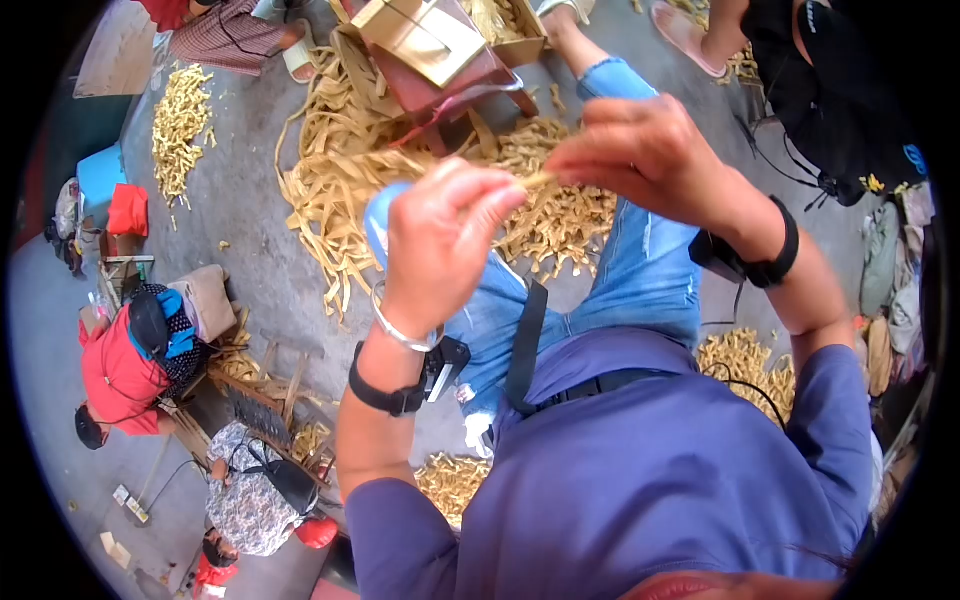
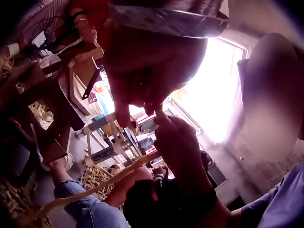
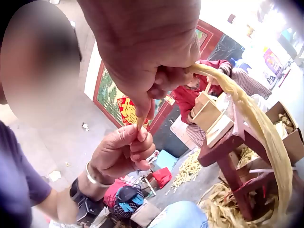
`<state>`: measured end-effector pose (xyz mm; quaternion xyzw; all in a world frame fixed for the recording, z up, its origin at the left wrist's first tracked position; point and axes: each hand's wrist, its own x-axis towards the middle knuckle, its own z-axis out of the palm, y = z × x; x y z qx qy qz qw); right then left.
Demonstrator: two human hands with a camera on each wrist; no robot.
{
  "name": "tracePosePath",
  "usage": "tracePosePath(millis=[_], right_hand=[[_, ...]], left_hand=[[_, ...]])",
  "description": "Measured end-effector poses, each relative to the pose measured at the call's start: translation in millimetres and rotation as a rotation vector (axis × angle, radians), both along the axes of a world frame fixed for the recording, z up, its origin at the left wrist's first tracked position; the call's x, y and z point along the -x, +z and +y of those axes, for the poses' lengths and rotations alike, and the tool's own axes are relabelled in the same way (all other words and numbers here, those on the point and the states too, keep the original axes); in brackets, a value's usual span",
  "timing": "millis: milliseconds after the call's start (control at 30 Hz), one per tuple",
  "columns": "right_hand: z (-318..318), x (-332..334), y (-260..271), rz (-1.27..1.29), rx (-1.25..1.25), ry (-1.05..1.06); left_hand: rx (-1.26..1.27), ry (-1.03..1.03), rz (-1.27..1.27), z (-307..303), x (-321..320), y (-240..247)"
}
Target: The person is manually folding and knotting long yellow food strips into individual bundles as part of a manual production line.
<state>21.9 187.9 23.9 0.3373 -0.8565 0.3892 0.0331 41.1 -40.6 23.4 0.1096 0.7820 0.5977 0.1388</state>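
Both hands are raised over the lap, close together. My left hand (image 1: 440, 240), with a silver bracelet at the wrist, pinches one end of a soft yellow strip (image 3: 251, 111) between thumb and forefinger. The other hand, my right hand (image 1: 655, 160), grips the same strip a short way along. A short piece runs between the fingertips. From the right hand a long tail hangs in a curve, seen in both wrist views. Below lie a heap of long flat strips (image 1: 340, 190) and a pile of short twisted pieces (image 1: 555, 225).
A dark red stool (image 1: 435, 95) bearing a wooden box (image 1: 430, 45) stands ahead, a cardboard carton (image 1: 520, 40) behind it. More short pieces (image 1: 180, 130) lie on the floor at left. Several people sit around, one in a red top (image 1: 125, 370).
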Motion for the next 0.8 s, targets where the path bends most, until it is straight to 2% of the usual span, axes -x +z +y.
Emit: tracePosePath(millis=[33,133,267,367,467,567,600,667,700,733,767,800], right_hand=[[-4.3,27.3,-6.5,0.020,-0.018,0.002],[-17.9,93.5,-41.9,0.055,0.053,-0.036],[-33.9,132.2,-49.4,-0.024,0.067,-0.082],[-37.6,146.0,-55.9,-0.081,0.065,-0.120],[-41.0,156.7,-69.0,-0.014,0.105,-0.118],[-47.3,164.4,-78.1,-0.069,0.004,-0.132],[-49.4,167.0,-84.8,0.009,-0.055,-0.126],[-48.6,164.4,-95.1,0.111,0.120,-0.165],[-45.8,163.7,-95.6,0.170,0.205,-0.190],[-45.7,155.0,-81.9,0.013,0.313,-0.272],[-35.8,145.3,-62.7,-0.373,0.214,-0.349],[-29.5,137.8,-51.9,-0.589,0.361,-0.309]], left_hand=[[-0.070,0.084,-0.129,-0.4,19.3,-9.4],[-0.130,0.214,-0.079,0.8,72.0,-36.8],[-0.122,0.272,-0.057,-5.0,112.6,-61.1],[-0.119,0.312,-0.121,-2.0,126.4,-63.6],[-0.146,0.347,-0.144,-2.0,135.4,-70.5],[-0.091,0.348,-0.157,-4.8,141.1,-76.1],[-0.083,0.331,-0.197,-7.2,140.0,-81.1],[-0.068,0.295,-0.276,-10.0,137.0,-89.9],[-0.197,0.274,-0.350,-9.2,134.5,-85.2],[-0.326,0.256,-0.431,-9.3,124.7,-77.0],[-0.458,0.241,-0.516,-9.8,113.4,-71.8],[-0.429,0.174,-0.530,-11.0,105.7,-72.5]])
